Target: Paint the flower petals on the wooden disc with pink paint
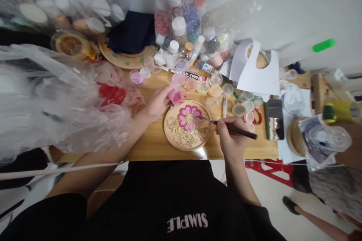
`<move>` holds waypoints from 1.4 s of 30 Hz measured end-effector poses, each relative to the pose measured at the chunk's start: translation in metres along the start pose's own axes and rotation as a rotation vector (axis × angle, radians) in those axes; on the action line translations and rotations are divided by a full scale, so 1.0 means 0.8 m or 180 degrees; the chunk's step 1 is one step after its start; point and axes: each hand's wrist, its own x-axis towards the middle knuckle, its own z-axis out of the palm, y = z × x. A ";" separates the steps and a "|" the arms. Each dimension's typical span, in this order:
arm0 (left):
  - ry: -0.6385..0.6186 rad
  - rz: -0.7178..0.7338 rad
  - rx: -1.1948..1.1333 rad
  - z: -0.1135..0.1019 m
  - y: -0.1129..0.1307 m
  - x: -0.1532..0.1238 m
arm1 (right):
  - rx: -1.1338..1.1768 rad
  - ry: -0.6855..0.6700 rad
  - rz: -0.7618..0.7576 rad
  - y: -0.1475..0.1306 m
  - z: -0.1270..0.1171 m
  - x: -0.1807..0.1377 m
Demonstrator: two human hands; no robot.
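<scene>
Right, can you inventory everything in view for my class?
Round wooden flower disc: one, tan and pink, front centre
Small plastic cup: one, pink, left hand
Slim long-handled tool: one, dark brown, right hand
Small plastic tubs: several, mixed, beyond disc
B-7000 tube: one, black and white, among tubs
Plastic bags: several, translucent, left and rear
Capped bottles: several, clear, rear
Rectangular phone: one, black, right
Cut paper sheets: some, white, right rear
Round spool: one, yellow, left rear
Wooden table: one, brown, centre
Co-worker: one, grey clothing, lower right
Rest: too jumbled to count
Short-sleeved shirt: one, black, bottom
Left hand: one, bare, disc's left
Right hand: one, bare, disc's right
</scene>
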 end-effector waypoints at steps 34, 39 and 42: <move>-0.0093 0.0036 0.0017 0.001 0.000 0.000 | -0.0077 0.0132 -0.0133 0.003 0.002 0.009; -0.0074 0.0005 0.0011 -0.002 -0.001 0.001 | -0.0087 0.0170 -0.0037 0.004 0.001 0.008; -0.0104 0.0031 0.0017 -0.002 -0.002 0.001 | -0.0051 0.0217 -0.0024 0.003 0.001 0.007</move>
